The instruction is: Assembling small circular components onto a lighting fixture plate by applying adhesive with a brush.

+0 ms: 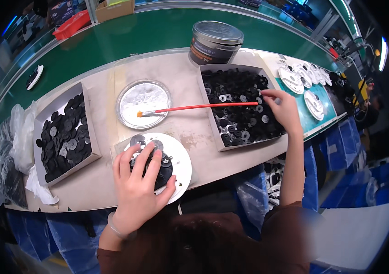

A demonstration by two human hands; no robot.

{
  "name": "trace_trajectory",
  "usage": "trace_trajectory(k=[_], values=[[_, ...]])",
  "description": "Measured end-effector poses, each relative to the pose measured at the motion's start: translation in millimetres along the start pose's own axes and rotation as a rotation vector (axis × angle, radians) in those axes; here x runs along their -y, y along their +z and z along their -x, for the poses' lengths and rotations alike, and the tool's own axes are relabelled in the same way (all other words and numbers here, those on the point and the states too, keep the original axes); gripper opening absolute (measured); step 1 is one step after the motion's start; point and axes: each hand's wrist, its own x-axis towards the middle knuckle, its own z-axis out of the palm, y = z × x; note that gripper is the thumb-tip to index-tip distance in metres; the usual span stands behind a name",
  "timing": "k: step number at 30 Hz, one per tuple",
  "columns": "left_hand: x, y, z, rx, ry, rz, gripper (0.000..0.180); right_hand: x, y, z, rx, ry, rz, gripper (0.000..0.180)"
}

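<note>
My left hand (pixel 140 189) lies over a white round plate (pixel 181 160), its fingers spread on the dark and grey gears (pixel 164 170) mounted there. The thumb is by the plate's right part; the palm hides its lower left. My right hand (pixel 282 108) is at the right edge of a box (pixel 220 143) heaped with small black and grey gears (pixel 235 98). Its thumb and forefinger are pinched together; what they hold, if anything, is too small to make out. A red-handled brush (pixel 203 107) lies from that box to a round lid (pixel 120 117), its bristles tipped with orange grease.
A box (pixel 95 148) of black discs stands at left, beside clear plastic bags (pixel 21 141) and white tissue (pixel 39 186). Behind the gear box is a metal-lidded tub (pixel 213 48). White plates with parts (pixel 314 105) line the right side. A green conveyor (pixel 149 36) runs behind.
</note>
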Motion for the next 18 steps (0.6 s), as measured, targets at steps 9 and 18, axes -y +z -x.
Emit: trace_trajectory(k=[9,18], values=[[-2.2,4.9,-0.5,-0.018,-0.019,0.017,0.044,9.3,22.3,-31.3,0.156,0.057,0.130,0.030],[-1.5,1.6,2.4,0.006,-0.020,0.018,0.045,-5.5,21.3,-45.0,0.350,0.151,0.069,0.018]])
